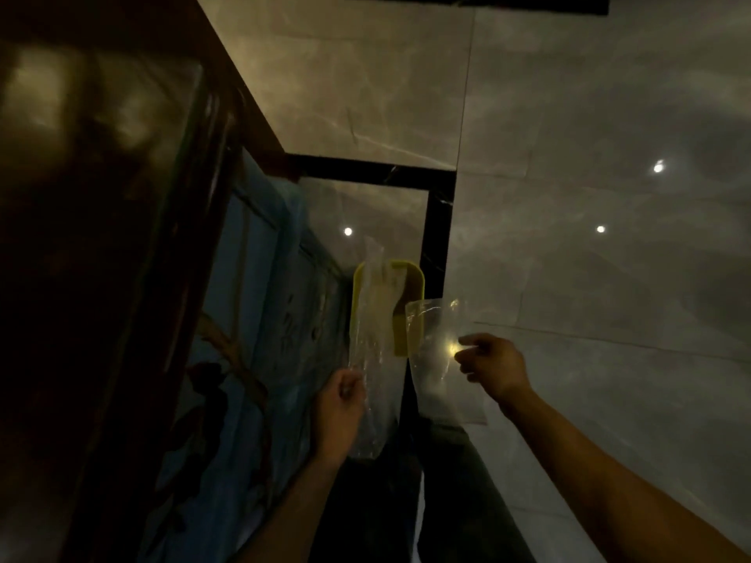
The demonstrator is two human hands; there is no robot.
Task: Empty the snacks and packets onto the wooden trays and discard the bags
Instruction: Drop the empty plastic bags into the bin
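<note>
The room is dim. My left hand (pixel 340 404) grips a long, crumpled clear plastic bag (pixel 372 339) that stands up over a yellow bin (pixel 412 294) on the floor. My right hand (pixel 493 365) pinches a second, flatter clear plastic bag (pixel 433 359) just right of the bin's near edge. Both bags look empty. The bin's inside is partly hidden behind the left bag. No wooden trays or snacks are in sight.
A dark wooden table or counter edge (pixel 134 278) fills the left side. Below it runs a blue painted panel (pixel 260 319). The glossy marble floor (pixel 589 197) has a black inlaid border (pixel 437 237) beside the bin and reflects ceiling lights.
</note>
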